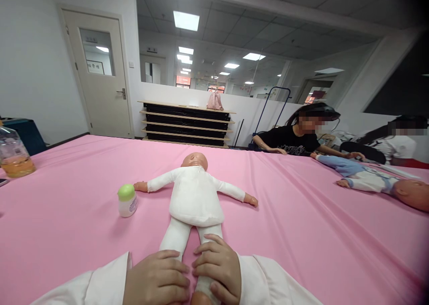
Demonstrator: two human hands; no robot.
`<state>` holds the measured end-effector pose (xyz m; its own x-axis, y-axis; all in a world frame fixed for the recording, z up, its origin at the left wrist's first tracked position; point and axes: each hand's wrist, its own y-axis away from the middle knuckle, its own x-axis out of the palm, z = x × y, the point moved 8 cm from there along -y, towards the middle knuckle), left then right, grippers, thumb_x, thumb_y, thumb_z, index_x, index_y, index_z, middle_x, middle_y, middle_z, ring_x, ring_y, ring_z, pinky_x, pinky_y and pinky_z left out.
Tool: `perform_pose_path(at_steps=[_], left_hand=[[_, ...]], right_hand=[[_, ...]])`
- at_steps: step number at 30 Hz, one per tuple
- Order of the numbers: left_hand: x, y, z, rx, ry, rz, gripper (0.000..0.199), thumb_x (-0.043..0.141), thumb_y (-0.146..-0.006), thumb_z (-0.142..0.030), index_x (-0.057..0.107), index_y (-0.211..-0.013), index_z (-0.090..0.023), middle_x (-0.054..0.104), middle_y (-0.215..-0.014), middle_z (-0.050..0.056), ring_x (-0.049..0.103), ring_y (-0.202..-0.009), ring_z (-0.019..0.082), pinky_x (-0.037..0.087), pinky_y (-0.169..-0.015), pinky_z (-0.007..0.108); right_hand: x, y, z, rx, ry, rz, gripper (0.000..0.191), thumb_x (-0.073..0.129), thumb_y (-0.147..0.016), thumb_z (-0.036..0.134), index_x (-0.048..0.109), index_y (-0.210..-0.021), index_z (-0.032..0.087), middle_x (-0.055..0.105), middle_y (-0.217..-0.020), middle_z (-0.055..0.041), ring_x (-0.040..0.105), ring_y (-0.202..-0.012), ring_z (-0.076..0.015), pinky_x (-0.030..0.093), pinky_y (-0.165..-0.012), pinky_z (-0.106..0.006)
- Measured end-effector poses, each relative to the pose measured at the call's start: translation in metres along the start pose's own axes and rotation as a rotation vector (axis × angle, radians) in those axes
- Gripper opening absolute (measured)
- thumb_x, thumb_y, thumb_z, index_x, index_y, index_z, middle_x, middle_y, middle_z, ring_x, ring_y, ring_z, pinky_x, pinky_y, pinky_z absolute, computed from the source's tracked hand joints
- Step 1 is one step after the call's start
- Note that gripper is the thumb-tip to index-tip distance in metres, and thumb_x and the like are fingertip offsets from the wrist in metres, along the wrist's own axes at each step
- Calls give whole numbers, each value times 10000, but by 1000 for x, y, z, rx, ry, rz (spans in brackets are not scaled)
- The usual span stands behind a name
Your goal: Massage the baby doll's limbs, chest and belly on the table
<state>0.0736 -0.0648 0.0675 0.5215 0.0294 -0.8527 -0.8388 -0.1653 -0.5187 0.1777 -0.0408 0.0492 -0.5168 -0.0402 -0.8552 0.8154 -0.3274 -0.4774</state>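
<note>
A baby doll with a white cloth body lies on its back on the pink sheet, arms spread, head away from me. My left hand is wrapped over the doll's leg on the left. Around the other leg, my right hand has its fingers curled, above the doll's foot. The lower part of the left leg is hidden by my left hand. Beside the doll's hand on the left stands a small jar with a green lid.
A bottle of orange liquid stands at the left edge. On the right lies another doll in blue and white, with a person in black behind it. Behind the table is a shelf.
</note>
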Motion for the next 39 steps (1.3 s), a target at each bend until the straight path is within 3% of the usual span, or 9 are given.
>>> perform_pose_path(at_steps=[5, 8, 11, 14, 18, 22, 33, 39], left_hand=[[-3, -5, -9, 16, 20, 44, 181, 401, -913, -195, 573, -964, -169, 687, -958, -29, 598, -939, 46, 321, -1003, 153], [-4, -3, -10, 9, 66, 51, 234, 362, -929, -222, 556, -1025, -135, 682, -987, -2, 596, -947, 40, 320, -986, 127], [-3, 2, -7, 5, 8, 21, 224, 399, -916, -218, 535, -1089, -175, 651, -1076, -24, 547, -1057, 57, 247, -1046, 177], [-1, 8, 8, -131, -1, -20, 294, 420, -895, -323, 503, -1158, -220, 585, -1191, 0, 461, -1178, 130, 234, -1067, 278], [8, 11, 20, -234, 129, 34, 312, 407, -869, -377, 513, -1135, -255, 607, -1140, 1, 452, -1181, 164, 232, -1060, 319], [9, 8, 20, -248, 210, 59, 286, 402, -855, -328, 517, -1110, -265, 632, -1052, -5, 490, -1113, 158, 219, -1048, 319], [11, 8, 20, -258, 231, 52, 262, 405, -837, -296, 521, -1070, -261, 631, -983, -8, 501, -1067, 156, 205, -1038, 328], [8, 7, 17, -213, 181, 26, 266, 403, -839, -284, 518, -1077, -253, 646, -983, 4, 513, -1065, 162, 243, -1034, 342]], right_hand=[[0, 1, 16, -201, 0, -191, 453, 199, -902, 457, 532, -1063, 195, 657, -952, -14, 568, -869, -120, 348, -907, -305], [-4, 1, 22, -244, -54, -217, 465, 180, -906, 434, 518, -1104, 184, 653, -974, -36, 578, -865, -114, 411, -808, -263], [-12, -2, 18, -160, -89, -146, 439, 216, -896, 382, 482, -1162, 156, 620, -1048, -74, 553, -986, -133, 378, -912, -305], [-20, -1, -2, 91, -64, -106, 402, 249, -900, 332, 487, -1185, 177, 567, -1156, -86, 470, -1132, -164, 277, -1018, -380], [-14, 4, -25, 305, -78, -89, 374, 241, -913, 312, 575, -1055, 223, 587, -1123, -48, 461, -1134, -166, 269, -1024, -393], [-4, 4, -29, 297, -104, -64, 410, 209, -917, 336, 601, -968, 226, 610, -1043, -44, 477, -1088, -171, 273, -1012, -406], [-6, 4, -29, 282, -143, -154, 414, 208, -916, 341, 609, -915, 236, 619, -992, -29, 483, -1050, -164, 259, -992, -387], [-8, 2, -16, 149, -63, -172, 431, 178, -909, 331, 593, -909, 216, 640, -902, -25, 506, -1030, -148, 243, -1005, -370]])
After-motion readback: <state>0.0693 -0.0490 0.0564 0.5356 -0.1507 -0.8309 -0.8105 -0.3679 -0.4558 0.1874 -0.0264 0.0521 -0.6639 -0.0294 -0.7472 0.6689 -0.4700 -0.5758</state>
